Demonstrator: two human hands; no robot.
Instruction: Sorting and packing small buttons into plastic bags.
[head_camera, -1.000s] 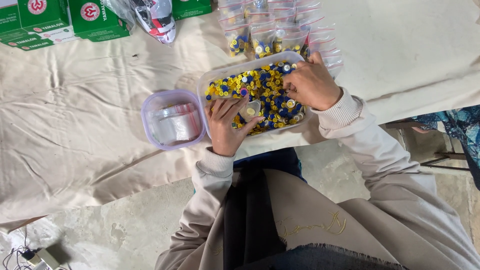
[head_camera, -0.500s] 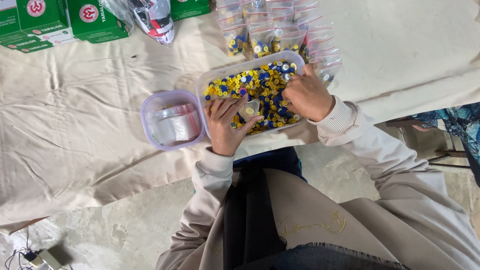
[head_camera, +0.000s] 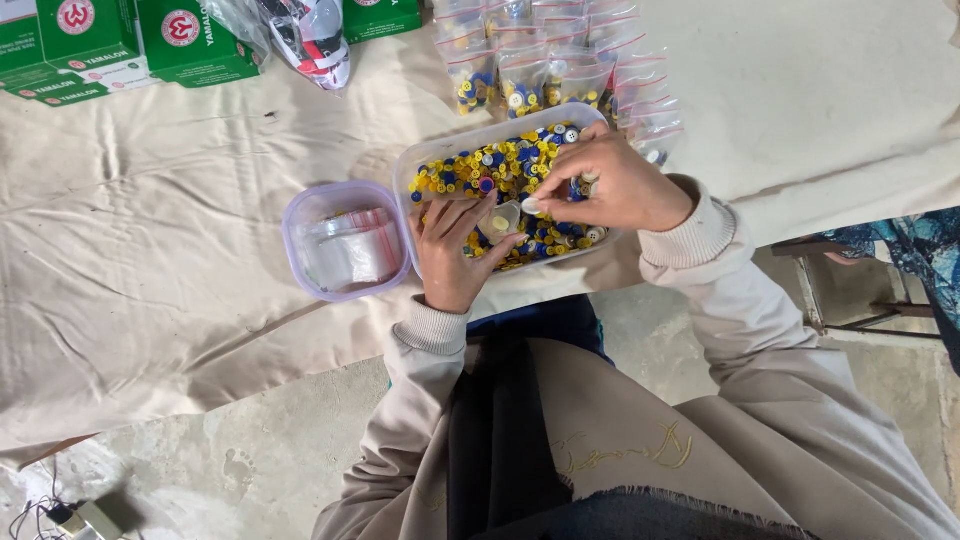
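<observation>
Button tub (head_camera: 425, 165): clear rectangular tub on the cloth-covered counter (head_camera: 150, 230), heaped with yellow, blue and white buttons.
Left hand (head_camera: 455, 250): grip closed on a small clear bag (head_camera: 503, 220) over the tub.
Right hand (head_camera: 615, 185): fingertips pinched on a button.
Edges: lilac-rimmed tub (head_camera: 345, 245) touches left; filled bags (head_camera: 560, 60) crowd behind; bare cloth far left.

Small packing workshop, maybe home-based: cloth-covered table (head_camera: 150, 280), bare concrete floor (head_camera: 200, 470); button tub (head_camera: 420, 165) at centre, bagged buttons (head_camera: 560, 70) at 12 o'clock, green cartons (head_camera: 120, 45) at 10 o'clock.
</observation>
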